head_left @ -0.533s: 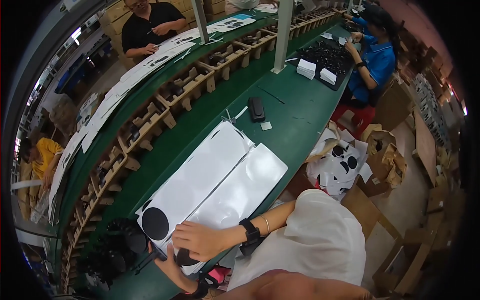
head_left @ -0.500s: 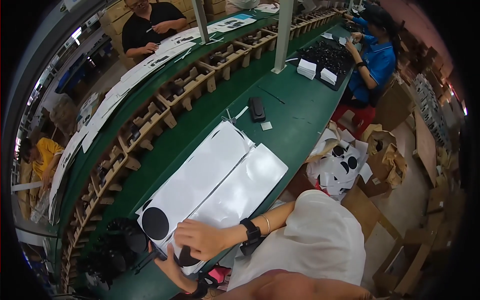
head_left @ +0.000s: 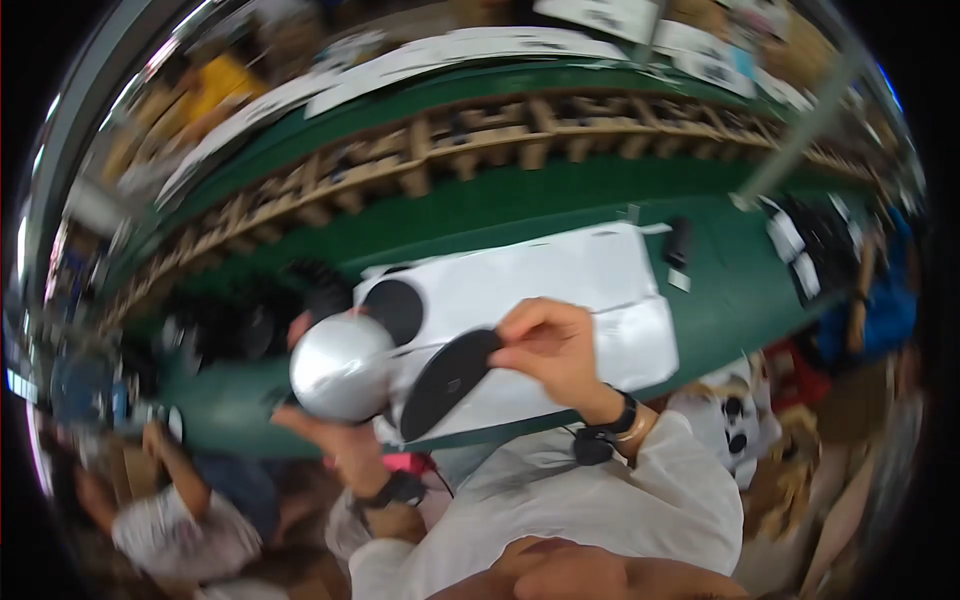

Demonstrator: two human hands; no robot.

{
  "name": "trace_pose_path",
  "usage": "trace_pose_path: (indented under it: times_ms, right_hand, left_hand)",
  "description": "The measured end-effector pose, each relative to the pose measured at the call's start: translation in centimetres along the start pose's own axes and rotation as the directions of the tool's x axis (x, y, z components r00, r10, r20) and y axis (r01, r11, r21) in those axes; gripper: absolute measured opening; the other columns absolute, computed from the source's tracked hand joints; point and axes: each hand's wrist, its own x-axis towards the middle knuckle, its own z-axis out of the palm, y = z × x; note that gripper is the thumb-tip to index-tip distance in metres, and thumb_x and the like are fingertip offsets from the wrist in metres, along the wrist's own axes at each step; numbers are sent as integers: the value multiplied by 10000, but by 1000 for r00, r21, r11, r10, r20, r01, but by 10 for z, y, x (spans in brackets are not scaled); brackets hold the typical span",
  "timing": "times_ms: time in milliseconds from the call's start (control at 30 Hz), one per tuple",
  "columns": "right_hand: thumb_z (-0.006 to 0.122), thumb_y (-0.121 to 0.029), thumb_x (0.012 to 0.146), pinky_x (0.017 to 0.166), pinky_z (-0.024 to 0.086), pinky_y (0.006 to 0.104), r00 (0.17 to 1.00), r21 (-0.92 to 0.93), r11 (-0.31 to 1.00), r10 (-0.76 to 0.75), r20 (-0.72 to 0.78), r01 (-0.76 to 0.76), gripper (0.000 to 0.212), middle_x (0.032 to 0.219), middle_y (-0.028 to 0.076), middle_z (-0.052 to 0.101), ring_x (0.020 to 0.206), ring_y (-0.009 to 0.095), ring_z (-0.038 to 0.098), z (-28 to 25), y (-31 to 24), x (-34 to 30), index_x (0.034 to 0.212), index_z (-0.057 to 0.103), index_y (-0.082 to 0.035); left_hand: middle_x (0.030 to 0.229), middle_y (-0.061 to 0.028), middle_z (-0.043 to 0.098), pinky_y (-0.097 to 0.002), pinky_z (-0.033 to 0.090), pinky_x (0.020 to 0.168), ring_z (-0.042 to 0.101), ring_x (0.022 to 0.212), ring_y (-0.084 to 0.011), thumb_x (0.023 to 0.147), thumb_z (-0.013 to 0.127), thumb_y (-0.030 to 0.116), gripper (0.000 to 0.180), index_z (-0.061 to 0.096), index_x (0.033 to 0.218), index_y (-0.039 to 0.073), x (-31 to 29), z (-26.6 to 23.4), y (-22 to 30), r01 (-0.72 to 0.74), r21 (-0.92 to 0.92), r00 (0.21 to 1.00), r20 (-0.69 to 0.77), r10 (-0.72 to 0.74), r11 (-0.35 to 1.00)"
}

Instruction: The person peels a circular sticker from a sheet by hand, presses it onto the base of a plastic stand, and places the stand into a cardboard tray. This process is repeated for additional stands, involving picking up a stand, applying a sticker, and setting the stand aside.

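The right hand [head_left: 552, 350] has its fingers pinched on the upper edge of a black disc [head_left: 447, 388], tilted over the white sheets [head_left: 520, 268]. Beside it, the left hand [head_left: 342, 442] has thumb and fingers spread round a shiny silver piece [head_left: 343, 368]. Another black circle [head_left: 394, 311] lies on the sheets, on the green tabletop [head_left: 728, 290]. Beyond, brown trays [head_left: 487, 147] stand in a row.

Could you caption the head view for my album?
Right hand pinches a black disc; left hand holds a silvery round piece.
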Motion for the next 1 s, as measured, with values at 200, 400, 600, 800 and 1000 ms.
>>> trace_pose_path:
  times_ms: [200,400,600,800,1000]
  right_hand:
    - [665,53,798,643,554,256,977,215,954,194,85,-208,138,844,120,650,717,157,653,4,-2,-10,893,568,28]
    - [642,4,818,602,515,229,962,202,943,272,-5,-265,116,826,95,647,675,130,632,6,-5,-16,885,547,-6]
    - [623,30,833,608,548,266,964,271,928,267,-9,-254,110,824,126,656,686,166,652,1,1,-19,913,551,7]
    - [626,36,831,612,546,262,969,248,940,244,-18,-233,115,828,127,659,700,160,653,1,0,-21,910,547,10]
    - [630,49,824,618,542,254,978,199,959,209,-23,-200,119,823,135,665,708,156,656,4,-3,-18,904,548,15]
  left_hand:
    - [1353,-273,425,-448,384,1042,430,1265,-374,789,221,826,987,229,1453,96,-19,66,-21,80,-203,997,31,-75,976]
    - [1378,-259,404,-441,366,1047,417,1280,-355,742,151,872,1066,197,1461,86,-23,72,-25,94,-21,986,142,-91,995]
    - [1385,-255,397,-443,366,1043,407,1289,-359,705,161,903,1119,177,1465,81,-26,71,-28,115,5,987,113,-115,993]
    - [1392,-258,384,-455,366,1041,404,1291,-365,698,182,908,1134,169,1466,74,-26,76,-26,127,-10,981,148,-124,992]
    - [1376,-292,381,-458,369,1038,406,1287,-375,685,162,915,1152,172,1461,64,-24,78,-26,121,-11,981,154,-117,993]
